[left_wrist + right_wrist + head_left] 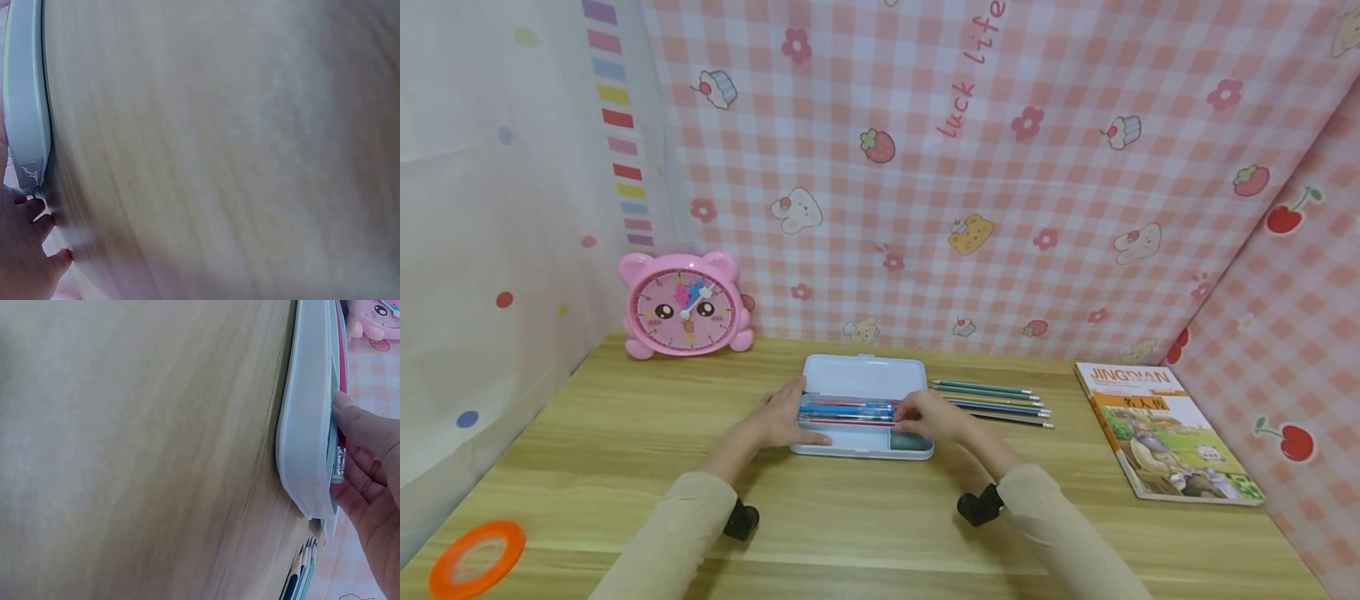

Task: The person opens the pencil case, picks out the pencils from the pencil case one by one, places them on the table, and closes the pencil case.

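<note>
A pale blue-white pencil case (842, 440) lies with its lid (865, 377) raised at the back. Inside are blue pens (846, 410) and a red pencil (857, 422). At the case's left end rests my left hand (778, 417), its thumb reaching over the front compartment. My right hand (936, 415) is over the right end, pinching the red pencil near its white eraser. In the right wrist view the thumb (356, 419) lies against the pencil, and its silver ferrule (339, 459) shows beside the fingers. The left wrist view catches only the case's end (28, 94) and some fingers (40, 219).
Several pencils (1000, 400) lie right of the case, close to the right forearm. A magazine (1165, 433) is at the far right. A pink bear clock (685, 304) stands at the back left, and an orange ring (445, 571) lies at the front left.
</note>
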`<action>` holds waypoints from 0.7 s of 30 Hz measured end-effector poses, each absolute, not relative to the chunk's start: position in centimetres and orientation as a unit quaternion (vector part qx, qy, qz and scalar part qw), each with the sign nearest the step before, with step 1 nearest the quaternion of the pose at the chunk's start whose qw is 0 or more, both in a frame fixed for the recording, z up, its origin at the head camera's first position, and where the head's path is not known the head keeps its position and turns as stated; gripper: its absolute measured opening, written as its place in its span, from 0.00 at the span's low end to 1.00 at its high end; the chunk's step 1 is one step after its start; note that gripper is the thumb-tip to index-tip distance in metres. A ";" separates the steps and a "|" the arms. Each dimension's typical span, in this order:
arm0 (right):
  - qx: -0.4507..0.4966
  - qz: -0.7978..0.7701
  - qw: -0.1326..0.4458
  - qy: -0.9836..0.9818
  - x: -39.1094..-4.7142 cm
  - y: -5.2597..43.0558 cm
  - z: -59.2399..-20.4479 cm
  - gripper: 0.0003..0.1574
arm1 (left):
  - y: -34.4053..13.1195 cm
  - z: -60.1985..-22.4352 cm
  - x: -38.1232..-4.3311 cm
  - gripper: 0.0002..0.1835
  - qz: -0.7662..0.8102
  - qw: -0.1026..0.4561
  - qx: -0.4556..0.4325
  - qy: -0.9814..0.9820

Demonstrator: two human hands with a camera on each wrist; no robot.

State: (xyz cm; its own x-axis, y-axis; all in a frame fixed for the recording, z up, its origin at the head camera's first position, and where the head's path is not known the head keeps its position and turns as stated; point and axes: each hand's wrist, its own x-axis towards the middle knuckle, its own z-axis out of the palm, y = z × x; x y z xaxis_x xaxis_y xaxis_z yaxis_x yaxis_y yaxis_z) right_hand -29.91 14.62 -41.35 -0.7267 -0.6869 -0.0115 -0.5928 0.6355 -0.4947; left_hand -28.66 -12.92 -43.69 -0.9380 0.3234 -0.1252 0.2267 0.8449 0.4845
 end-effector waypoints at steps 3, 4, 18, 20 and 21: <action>-0.358 -0.239 0.090 0.898 -29.8 14.7 -41.2 0.07 | -12.9 -43.7 -28.7 0.63 0.239 0.102 0.144 0.955; -0.359 -0.241 0.087 0.897 -29.7 14.7 -41.2 0.07 | -12.9 -43.6 -28.7 0.63 0.239 0.102 0.145 0.955; -0.367 -0.249 0.035 0.896 -29.6 16.6 -40.7 0.06 | -12.9 -43.7 -28.6 0.62 0.240 0.091 0.148 0.955; -0.373 -0.248 0.026 0.894 -29.7 17.2 -40.7 0.05 | -12.9 -43.7 -28.6 0.63 0.239 0.092 0.148 0.955; -0.375 -0.251 0.022 0.892 -29.7 17.5 -40.8 0.05 | -12.9 -43.7 -28.6 0.63 0.238 0.093 0.148 0.955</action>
State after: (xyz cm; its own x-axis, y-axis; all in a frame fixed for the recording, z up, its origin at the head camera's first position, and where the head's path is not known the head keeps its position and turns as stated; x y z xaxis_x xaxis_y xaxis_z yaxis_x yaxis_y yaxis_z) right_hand -29.67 17.54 -40.76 -0.7176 -0.6804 0.1485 -0.6581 0.5928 -0.4643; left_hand -28.64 -12.88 -43.74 -0.9387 0.3278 -0.1071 0.2390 0.8423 0.4831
